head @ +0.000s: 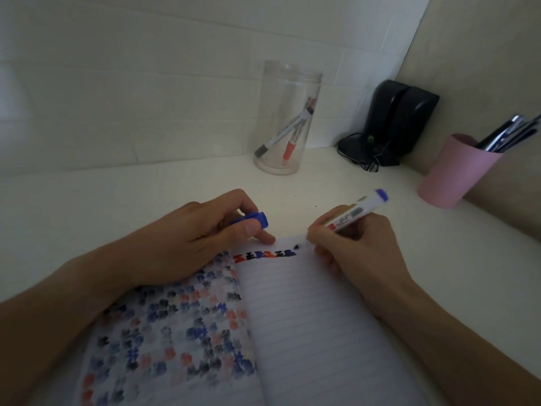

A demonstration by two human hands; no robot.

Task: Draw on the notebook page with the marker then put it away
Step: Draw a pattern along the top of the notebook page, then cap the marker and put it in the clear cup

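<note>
An open lined notebook [307, 317] lies on the white desk in front of me. Its left page is full of blue, black and red marks, and the right page carries one short row of them along the top. My right hand [357, 247] grips a white marker [357, 212] with a blue end, its tip touching the top of the right page. My left hand [205, 238] rests on the notebook's upper left and pinches the blue marker cap [253, 219].
A clear plastic jar [285, 121] holding two markers stands behind the notebook. A pink cup [450, 177] of pens sits at the right, against the side wall. Black speakers [401, 118] with cables fill the back corner.
</note>
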